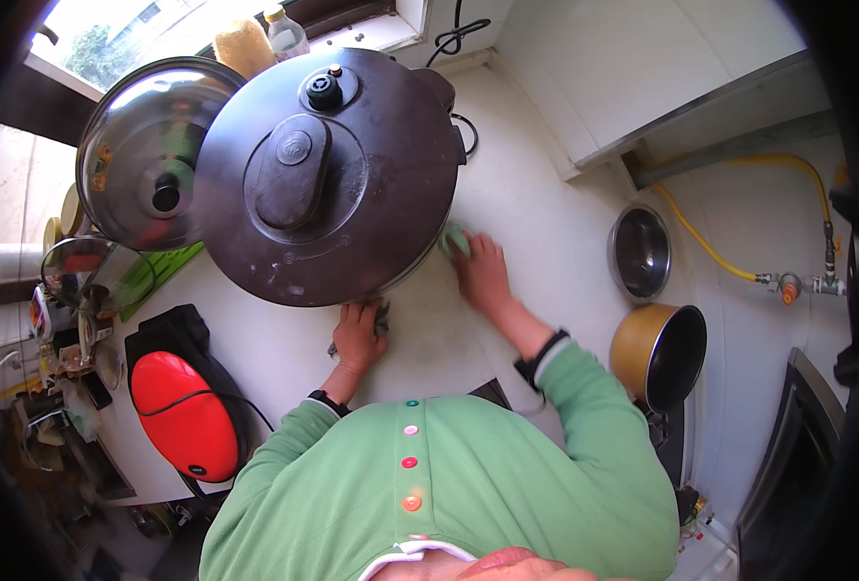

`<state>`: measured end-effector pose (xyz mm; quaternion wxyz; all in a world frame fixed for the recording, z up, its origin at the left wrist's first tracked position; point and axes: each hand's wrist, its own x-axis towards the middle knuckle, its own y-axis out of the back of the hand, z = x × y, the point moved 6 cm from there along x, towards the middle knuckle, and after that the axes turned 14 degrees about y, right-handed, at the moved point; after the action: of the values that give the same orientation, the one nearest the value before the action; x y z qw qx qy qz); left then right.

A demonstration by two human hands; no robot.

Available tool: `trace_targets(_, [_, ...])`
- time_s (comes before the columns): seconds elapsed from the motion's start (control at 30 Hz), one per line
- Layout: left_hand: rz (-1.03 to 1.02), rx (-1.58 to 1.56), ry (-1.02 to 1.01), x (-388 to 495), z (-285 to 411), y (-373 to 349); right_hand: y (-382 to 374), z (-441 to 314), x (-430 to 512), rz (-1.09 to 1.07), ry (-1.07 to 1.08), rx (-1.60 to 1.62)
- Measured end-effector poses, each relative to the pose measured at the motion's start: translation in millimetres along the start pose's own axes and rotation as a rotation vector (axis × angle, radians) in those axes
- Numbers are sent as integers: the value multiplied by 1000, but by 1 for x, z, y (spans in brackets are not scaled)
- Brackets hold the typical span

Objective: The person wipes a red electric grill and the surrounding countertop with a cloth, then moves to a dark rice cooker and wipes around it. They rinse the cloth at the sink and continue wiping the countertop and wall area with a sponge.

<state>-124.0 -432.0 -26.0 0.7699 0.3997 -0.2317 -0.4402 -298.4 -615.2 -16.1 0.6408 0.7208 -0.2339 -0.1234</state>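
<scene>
A large electric pressure cooker (371,189) with a dark brown lid stands on the white countertop (429,334). My left hand (359,338) is at its near edge, fingers against the cooker's side, with a dark grey cloth (381,321) bunched beneath the palm. At the cooker's right side, my right hand (484,274) holds a light green cloth (454,238) by the fingertips, close to the cooker's base. The lower side of the cooker is mostly hidden under its lid.
Left of the cooker are a large glass lid (128,181), a smaller glass lid (73,272), a green plastic rack (155,276) and a red electric appliance (182,414) with a cord. A steel bowl (640,247) and a gold-coloured pot (629,345) stand at the right.
</scene>
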Motion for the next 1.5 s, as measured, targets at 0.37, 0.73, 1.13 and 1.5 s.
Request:
trace_targets(0.37, [0,20,-6,0,2,-1,-4,52,99,206,-78,-68])
trace_targets(0.73, [-26,21,18,-1,-3,-6,34,158,-68,88,-588,-174])
trace_targets(1.13, [-15,21,-8,-2,-2,-5,18,77,-50,76,-263,-46])
trace_targets(1.5, [17,74,-61,-2,2,-4,29,288,-46,156,-1072,-209])
